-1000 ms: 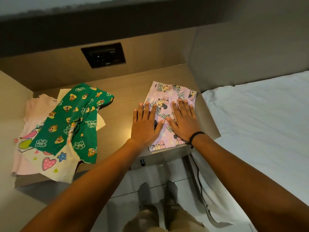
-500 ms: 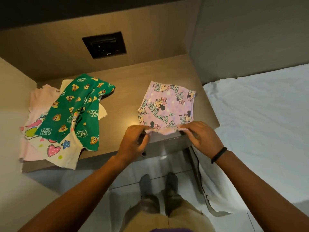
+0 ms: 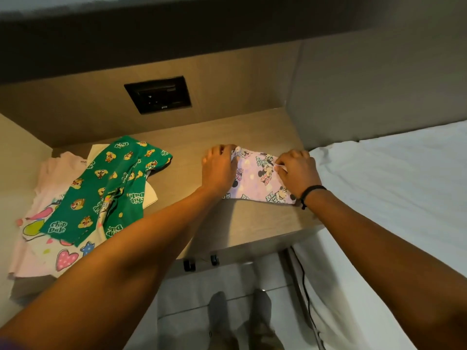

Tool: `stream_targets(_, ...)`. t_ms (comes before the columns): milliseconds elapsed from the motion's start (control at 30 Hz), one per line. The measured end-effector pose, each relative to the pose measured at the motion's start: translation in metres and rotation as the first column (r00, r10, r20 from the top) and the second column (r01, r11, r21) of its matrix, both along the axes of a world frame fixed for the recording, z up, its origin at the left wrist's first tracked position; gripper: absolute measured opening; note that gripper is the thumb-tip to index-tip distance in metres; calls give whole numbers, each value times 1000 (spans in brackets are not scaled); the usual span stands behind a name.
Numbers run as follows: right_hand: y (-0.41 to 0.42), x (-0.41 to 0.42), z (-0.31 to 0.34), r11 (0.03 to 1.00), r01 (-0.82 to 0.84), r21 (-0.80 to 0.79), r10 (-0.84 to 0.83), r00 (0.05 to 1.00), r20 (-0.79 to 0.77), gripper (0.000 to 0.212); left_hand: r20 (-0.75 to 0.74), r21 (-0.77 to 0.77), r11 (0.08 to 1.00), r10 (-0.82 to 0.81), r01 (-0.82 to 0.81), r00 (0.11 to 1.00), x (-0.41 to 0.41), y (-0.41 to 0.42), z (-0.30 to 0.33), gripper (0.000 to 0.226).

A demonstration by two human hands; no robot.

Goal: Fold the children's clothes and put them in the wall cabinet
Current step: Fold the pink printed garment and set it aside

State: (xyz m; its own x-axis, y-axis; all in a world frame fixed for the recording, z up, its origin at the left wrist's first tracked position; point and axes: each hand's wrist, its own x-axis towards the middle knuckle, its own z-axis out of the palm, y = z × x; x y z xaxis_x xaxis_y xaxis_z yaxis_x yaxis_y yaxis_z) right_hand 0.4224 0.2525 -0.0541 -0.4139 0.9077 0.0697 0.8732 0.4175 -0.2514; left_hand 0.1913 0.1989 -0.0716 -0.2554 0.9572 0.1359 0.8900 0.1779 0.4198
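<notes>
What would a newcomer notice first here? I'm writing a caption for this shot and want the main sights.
First, the two hands at centre: the left hand and right hand each pinch the far edge of a pink cartoon-print child's garment on the wooden shelf. Next, at left, a bright green chipmunk-print garment lies draped over a pale pink top with hearts. White bed linen fills the right side.

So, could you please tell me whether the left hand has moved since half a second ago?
Yes. The left hand has moved away from the desk's front edge toward the back wall, carrying the pink garment's edge.
</notes>
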Motion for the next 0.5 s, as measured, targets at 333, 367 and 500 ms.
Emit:
stream_targets(333, -7, -16, -18, 897, -414, -154, 435, 889, 145, 56, -56, -230, 973, -29, 15, 998, 58, -70, -29, 74)
stream_targets(367, -20, -20, -21, 935, -325, -139, 342, 932, 120, 57, -95, -216, 975, -80, 58, 992, 48, -69, -32, 71)
stream_targets(500, -99, -56, -21, 957, 90, -277, -97, 995, -12, 65, -281, -236, 931, -341, 279, 897, -11, -58, -19, 61)
